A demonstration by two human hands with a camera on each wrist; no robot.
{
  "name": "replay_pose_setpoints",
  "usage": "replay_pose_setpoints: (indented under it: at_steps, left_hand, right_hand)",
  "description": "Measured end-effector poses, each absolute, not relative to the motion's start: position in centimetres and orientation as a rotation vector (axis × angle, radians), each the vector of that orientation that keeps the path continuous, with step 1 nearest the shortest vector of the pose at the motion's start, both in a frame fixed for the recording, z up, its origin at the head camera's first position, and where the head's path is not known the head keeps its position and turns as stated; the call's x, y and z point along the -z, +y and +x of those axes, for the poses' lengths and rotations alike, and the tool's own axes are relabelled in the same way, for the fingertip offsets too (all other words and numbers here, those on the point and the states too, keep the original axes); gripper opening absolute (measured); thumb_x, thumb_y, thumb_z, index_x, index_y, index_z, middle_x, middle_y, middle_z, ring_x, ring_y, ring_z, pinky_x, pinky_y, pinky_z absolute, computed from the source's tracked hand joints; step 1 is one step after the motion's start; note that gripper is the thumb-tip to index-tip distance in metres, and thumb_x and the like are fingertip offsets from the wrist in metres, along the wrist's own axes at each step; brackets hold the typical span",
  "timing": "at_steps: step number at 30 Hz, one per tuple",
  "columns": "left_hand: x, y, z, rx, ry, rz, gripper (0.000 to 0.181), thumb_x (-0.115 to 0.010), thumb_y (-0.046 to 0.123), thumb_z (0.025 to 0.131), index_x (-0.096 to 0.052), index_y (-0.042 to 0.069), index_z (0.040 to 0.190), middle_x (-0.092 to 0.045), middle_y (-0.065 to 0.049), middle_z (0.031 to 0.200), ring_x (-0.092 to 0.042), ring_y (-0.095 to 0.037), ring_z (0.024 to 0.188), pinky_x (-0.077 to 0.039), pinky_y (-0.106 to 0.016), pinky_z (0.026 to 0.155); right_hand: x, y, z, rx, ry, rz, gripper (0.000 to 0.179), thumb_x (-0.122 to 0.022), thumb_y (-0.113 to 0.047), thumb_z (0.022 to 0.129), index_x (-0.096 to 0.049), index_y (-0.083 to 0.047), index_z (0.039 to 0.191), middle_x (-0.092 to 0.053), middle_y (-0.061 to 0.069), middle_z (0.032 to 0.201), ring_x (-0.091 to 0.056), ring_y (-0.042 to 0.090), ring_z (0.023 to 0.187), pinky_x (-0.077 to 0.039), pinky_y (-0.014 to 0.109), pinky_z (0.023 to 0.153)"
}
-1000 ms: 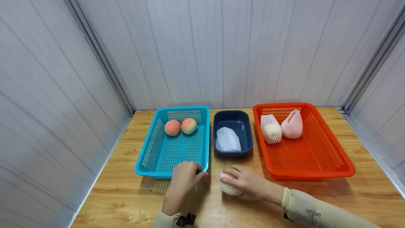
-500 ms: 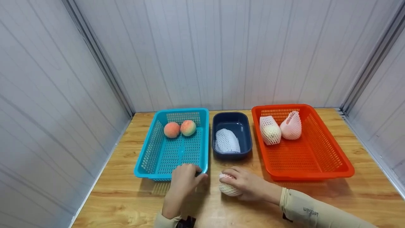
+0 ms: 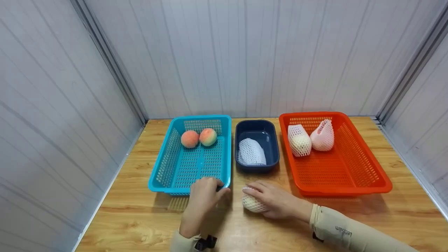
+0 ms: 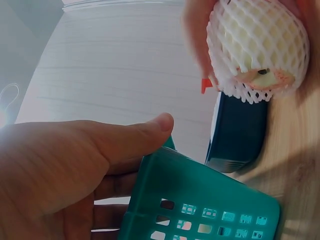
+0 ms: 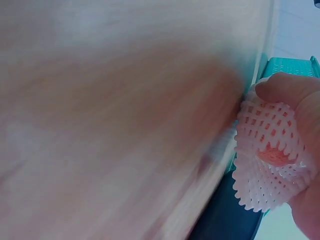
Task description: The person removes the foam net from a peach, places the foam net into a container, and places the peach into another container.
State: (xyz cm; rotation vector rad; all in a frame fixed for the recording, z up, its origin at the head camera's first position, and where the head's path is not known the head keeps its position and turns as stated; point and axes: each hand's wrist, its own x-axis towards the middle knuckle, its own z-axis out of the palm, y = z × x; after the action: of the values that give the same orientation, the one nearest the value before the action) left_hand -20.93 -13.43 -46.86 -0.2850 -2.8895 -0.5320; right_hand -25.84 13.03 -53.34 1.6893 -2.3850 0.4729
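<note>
My right hand [image 3: 274,200] grips a peach in a foam net sleeve [image 3: 253,204] close over the table's front middle. The left wrist view shows white mesh around the pale peach [image 4: 260,42], its stem end bare at the opening. In the right wrist view the sleeve's pinkish open end [image 5: 267,132] flares around a patch of red skin. My left hand [image 3: 204,196] holds the near right corner of the blue basket [image 3: 196,169], thumb [image 4: 157,130] at the rim and fingers behind the wall. Two bare peaches, one pinker [image 3: 190,139] and one yellower [image 3: 208,137], lie at its back.
Between the baskets stands a navy box [image 3: 257,167] with white foam nets [image 3: 251,153] in it. At right, a red basket [image 3: 336,171] holds a white-netted fruit [image 3: 300,142] and a pink-netted one [image 3: 322,137]. Panel walls [image 3: 224,59] enclose the wooden table [image 3: 133,224].
The right hand's fingers have shifted slightly over the netted peach, covering the pink part of its net. The left hand stays on the basket corner. The head view has tilted a little.
</note>
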Motion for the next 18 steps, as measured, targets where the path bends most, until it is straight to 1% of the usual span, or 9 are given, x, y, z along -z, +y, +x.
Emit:
replay_pose_setpoints:
  at_steps: [3, 5, 9, 12, 13, 18]
  left_hand:
    - [46.9, -13.5, -20.8, 0.516, -2.853, -0.306, 0.032, -0.078, 0.041, 0.080, -0.060, 0.025, 0.059, -0.039, 0.012, 0.056, -0.034, -0.007, 0.051, -0.032, -0.027, 0.043]
    - [46.9, -13.5, -20.8, 0.523, -2.844, -0.312, 0.032, -0.078, 0.040, 0.080, -0.059, 0.025, 0.060, -0.039, 0.012, 0.056, -0.034, -0.007, 0.051, -0.031, -0.026, 0.043]
    - [47.0, -13.5, -20.7, 0.539, -2.864, -0.295, 0.023, -0.078, 0.040, 0.081, -0.070, 0.023, 0.067, -0.044, 0.012, 0.058, -0.036, -0.007, 0.052, -0.033, -0.026, 0.045]
    - [47.0, -13.5, -20.7, 0.544, -2.877, -0.279, 0.019, -0.077, 0.040, 0.081, -0.075, 0.022, 0.075, -0.049, 0.012, 0.060, -0.039, -0.007, 0.053, -0.035, -0.026, 0.046]
    - [47.0, -13.5, -20.7, 0.545, -2.879, -0.277, 0.019, -0.077, 0.040, 0.081, -0.076, 0.022, 0.076, -0.050, 0.012, 0.061, -0.040, -0.007, 0.053, -0.036, -0.026, 0.047]
    - [47.1, -13.5, -20.8, 0.533, -2.898, -0.279, 0.019, -0.076, 0.039, 0.082, -0.073, 0.022, 0.074, -0.048, 0.011, 0.061, -0.040, -0.009, 0.054, -0.035, -0.027, 0.048]
  right_hand:
    - [53.1, 13.1, -25.7, -0.484, -2.420, 1.658, 0.098, -0.086, -0.026, 0.066, -0.036, -0.014, 0.149, -0.041, 0.017, 0.145, -0.046, 0.033, 0.126, -0.042, 0.050, 0.098]
    - [53.0, 13.3, -25.6, -0.517, -2.446, 1.647, 0.096, -0.086, -0.028, 0.069, -0.036, -0.014, 0.149, -0.040, 0.017, 0.146, -0.045, 0.033, 0.127, -0.042, 0.050, 0.099]
    - [53.0, 13.6, -25.5, -0.572, -2.492, 1.638, 0.099, -0.086, -0.035, 0.069, -0.033, -0.014, 0.150, -0.039, 0.017, 0.146, -0.044, 0.032, 0.128, -0.040, 0.050, 0.100]
    - [52.7, 13.9, -25.4, -0.567, -2.503, 1.620, 0.102, -0.085, -0.043, 0.069, -0.031, -0.013, 0.150, -0.041, 0.016, 0.145, -0.044, 0.031, 0.128, -0.039, 0.050, 0.102]
    - [52.7, 13.9, -25.4, -0.567, -2.499, 1.614, 0.103, -0.084, -0.046, 0.069, -0.032, -0.013, 0.150, -0.042, 0.016, 0.145, -0.044, 0.030, 0.128, -0.039, 0.049, 0.102]
    - [52.6, 14.3, -25.0, -0.564, -2.471, 1.594, 0.097, -0.076, -0.059, 0.073, -0.038, -0.006, 0.145, -0.047, 0.016, 0.140, -0.048, 0.030, 0.124, -0.041, 0.048, 0.100]
